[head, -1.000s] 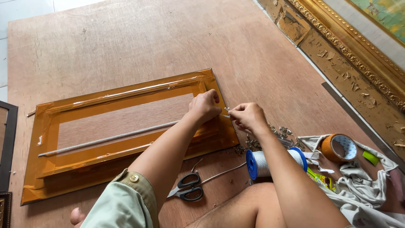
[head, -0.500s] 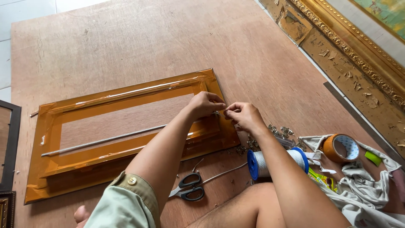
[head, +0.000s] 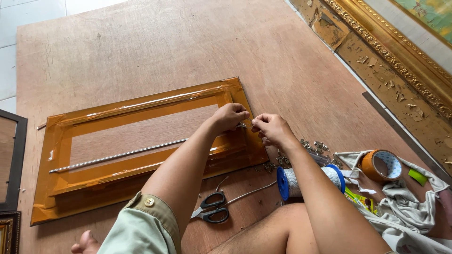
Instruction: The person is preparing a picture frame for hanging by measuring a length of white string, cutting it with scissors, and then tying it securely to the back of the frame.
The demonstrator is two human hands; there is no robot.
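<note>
Landmark: picture frame (head: 141, 150), rectangular, wrapped in glossy orange-brown film, lying flat on the plywood sheet (head: 165, 47).
Surroundings: scissors (head: 212, 210) with black handles just below the frame's lower edge; spool (head: 308, 181) of white cord with blue end caps beyond the frame's lower right corner; small metal hangers (head: 313, 146) scattered between that corner and the spool.
Further right of frame: roll of brown tape (head: 380, 165) on a crumpled white cloth (head: 414, 207); ornate gilt frame (head: 391, 51) well apart, along the upper right.
Left of frame: dark-framed panel (head: 12, 160), partly cut off by the edge of view.
Obstruction: left forearm crosses the frame's lower right portion and hides part of it.
Left hand (head: 230, 115): over the frame's right rail, knuckles up, fingertips closed narrowly on a small metal piece (head: 242, 125).
Right hand (head: 270, 129): just off the frame's right edge, fingertips pinched together, meeting the left hand's; what it grips is too small to tell.
Cord (head: 117, 155): thin, pale, stretched across the frame's opening from the left rail toward the hands.
</note>
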